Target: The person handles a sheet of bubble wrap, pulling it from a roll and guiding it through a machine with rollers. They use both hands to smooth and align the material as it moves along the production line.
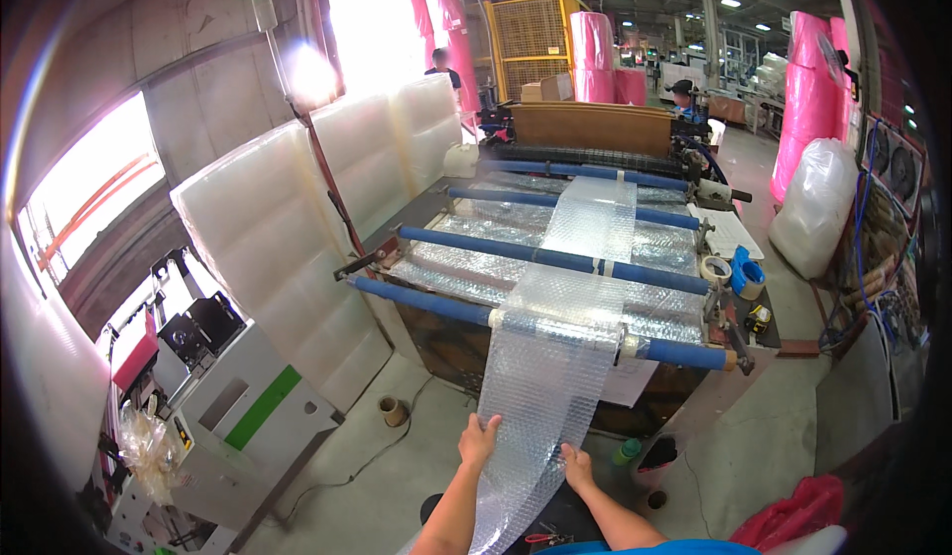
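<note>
A long strip of clear bubble wrap point(550, 376) runs toward me over the blue rollers point(540, 255) of a machine and hangs down in front of me. My left hand point(479, 441) grips its left edge, thumb on top and the other fingers hidden beneath. On the opposite edge, a little lower, my right hand point(576, 466) pinches the film. Below my hands the strip continues down past my left forearm and out at the lower edge. White tape bands wrap the front roller point(426, 302) on either side of the film.
Tape rolls point(714, 269) and a tape measure point(759, 319) lie at the machine's right side. A grey-white machine point(248, 426) stands left, a cardboard core point(393, 411) on the floor. Pink rolls point(798, 109) and a filled clear bag point(815, 208) stand right. Two people work behind.
</note>
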### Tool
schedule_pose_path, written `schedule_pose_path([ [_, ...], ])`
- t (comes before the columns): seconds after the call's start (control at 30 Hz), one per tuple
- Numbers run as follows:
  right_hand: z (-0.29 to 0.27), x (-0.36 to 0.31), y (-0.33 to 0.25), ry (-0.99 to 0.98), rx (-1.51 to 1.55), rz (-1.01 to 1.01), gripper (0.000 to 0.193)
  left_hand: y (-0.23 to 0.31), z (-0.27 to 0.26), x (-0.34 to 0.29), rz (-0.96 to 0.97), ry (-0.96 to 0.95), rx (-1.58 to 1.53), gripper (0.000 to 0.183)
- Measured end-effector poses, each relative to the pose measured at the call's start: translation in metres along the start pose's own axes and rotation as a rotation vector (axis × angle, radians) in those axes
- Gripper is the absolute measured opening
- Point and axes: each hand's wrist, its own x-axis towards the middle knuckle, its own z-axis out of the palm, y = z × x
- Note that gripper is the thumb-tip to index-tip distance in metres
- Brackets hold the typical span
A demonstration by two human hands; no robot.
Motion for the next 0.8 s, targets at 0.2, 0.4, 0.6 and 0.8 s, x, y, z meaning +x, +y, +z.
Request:
schedule_pose_path([
  [0.2,0.0,-0.006,-0.003,0.003,-0.058,-0.079,0.046,-0.003,-0.005,-0.006,0.015,0.032,-0.027,0.054],
  [0.4,-0.001,-0.012,0.002,-0.024,-0.068,-0.1,0.046,-0.002,-0.013,-0.011,0.035,0.048,-0.022,0.053],
  [0.6,-0.001,-0.005,0.021,-0.043,-0.076,-0.055,0.046,-0.003,-0.013,-0.016,0.037,0.005,-0.048,0.053],
  [0.8,-0.001,-0.014,-0.003,-0.053,-0.086,-0.098,0.048,-0.001,-0.018,-0.018,0.072,0.074,-0.066,0.05],
])
